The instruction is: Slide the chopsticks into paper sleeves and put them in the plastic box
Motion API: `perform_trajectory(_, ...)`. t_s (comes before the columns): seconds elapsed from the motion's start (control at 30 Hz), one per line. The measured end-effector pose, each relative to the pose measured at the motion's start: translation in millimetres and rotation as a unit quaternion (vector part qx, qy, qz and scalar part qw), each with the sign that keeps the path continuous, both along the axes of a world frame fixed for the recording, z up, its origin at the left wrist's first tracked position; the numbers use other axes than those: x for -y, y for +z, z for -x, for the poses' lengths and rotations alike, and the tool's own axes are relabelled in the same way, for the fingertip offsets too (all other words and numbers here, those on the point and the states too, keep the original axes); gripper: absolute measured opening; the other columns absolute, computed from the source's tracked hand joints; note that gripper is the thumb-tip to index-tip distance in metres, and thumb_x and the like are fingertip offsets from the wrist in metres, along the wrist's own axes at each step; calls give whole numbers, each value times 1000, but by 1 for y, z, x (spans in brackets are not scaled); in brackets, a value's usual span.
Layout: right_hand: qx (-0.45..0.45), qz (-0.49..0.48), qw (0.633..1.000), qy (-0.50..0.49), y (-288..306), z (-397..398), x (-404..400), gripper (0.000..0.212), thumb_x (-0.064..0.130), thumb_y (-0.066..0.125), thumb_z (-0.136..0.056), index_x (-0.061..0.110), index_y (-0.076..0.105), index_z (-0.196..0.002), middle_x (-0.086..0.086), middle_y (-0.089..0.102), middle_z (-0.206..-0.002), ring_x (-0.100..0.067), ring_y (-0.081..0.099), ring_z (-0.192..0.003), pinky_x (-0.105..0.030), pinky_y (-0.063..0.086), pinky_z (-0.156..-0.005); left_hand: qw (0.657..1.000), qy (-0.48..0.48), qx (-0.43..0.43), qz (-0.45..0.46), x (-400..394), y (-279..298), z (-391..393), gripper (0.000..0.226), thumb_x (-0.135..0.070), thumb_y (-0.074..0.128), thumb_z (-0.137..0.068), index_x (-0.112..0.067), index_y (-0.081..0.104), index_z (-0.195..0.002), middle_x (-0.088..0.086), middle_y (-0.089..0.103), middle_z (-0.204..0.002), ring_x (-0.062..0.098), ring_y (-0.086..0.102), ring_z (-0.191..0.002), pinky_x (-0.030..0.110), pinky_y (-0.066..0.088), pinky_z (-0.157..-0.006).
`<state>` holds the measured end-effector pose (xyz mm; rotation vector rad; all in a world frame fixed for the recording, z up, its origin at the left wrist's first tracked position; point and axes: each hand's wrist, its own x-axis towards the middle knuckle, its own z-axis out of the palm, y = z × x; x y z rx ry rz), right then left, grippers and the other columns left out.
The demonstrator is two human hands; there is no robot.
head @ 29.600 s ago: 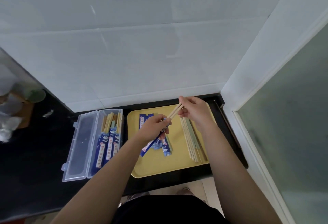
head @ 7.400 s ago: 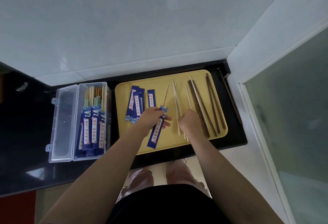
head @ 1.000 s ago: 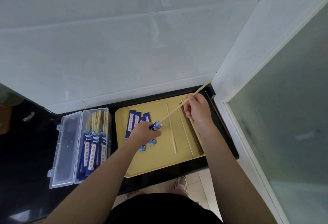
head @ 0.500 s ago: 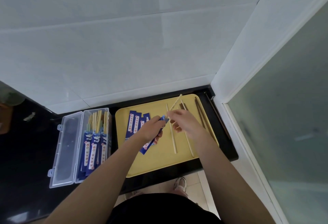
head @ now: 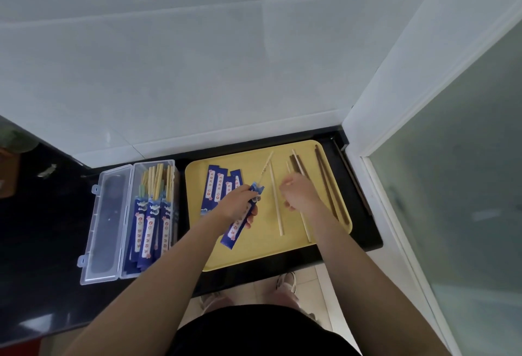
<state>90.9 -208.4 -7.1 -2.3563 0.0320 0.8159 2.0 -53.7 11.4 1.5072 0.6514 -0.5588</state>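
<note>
My left hand grips a blue paper sleeve over the yellow tray. A light chopstick sticks out of the sleeve's far end. My right hand hangs just right of it, fingers loosely curled above a loose light chopstick whose middle it hides. Another light chopstick lies between my hands. Spare sleeves lie fanned at the tray's left. The clear plastic box stands left of the tray, holding several sleeved chopsticks.
Dark brown chopsticks lie along the tray's right side. The box's open lid lies flat to its left on the black counter. A white tiled wall rises behind, and a glass door frame stands close on the right.
My right hand let go of the chopstick after pushing it into the sleeve, then moved right over the loose chopsticks. My left hand still holds the sleeve.
</note>
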Motion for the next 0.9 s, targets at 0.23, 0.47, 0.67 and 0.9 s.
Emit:
perform_trajectory(0.23, -8, 208, 973, 104, -53, 36, -10, 18, 13, 57, -101, 10, 64, -117, -6, 68, -107, -23, 67, -97, -29, 52, -76, 992, 115, -35, 31, -5, -14, 13, 17, -16, 54, -100, -1, 62, -101, 15, 69, -82, 26, 67, -70, 39, 58, -72)
perform_trajectory(0.47, -21, 145, 989, 15, -46, 47, -3, 15, 28, 63, -96, 15, 63, -103, 0, 62, -87, -15, 62, -76, -26, 48, -65, 989, 141, -38, 23, -3, -15, 16, 18, -18, 56, -100, -4, 65, -108, 14, 73, -96, 25, 71, -87, 43, 57, -93)
perform_trajectory(0.67, -93, -168, 981, 0, 6, 39, 14, 7, 13, 64, -95, 13, 66, -102, -8, 74, -85, -16, 70, -72, -31, 61, -68, 982, 170, 22, 81, 0, 0, 10, 8, -18, 63, -97, -14, 70, -99, 6, 70, -98, 18, 64, -96, 31, 54, -83)
perform_trajectory(0.9, -127, -352, 908, -189, 34, 23, 42, 19, 12, 68, -94, 2, 69, -110, -9, 70, -87, -17, 67, -74, -30, 57, -73, 950, 291, 25, 111, 1, 6, -4, 28, -22, 65, -95, -4, 69, -116, 11, 69, -103, 23, 66, -96, 33, 53, -77)
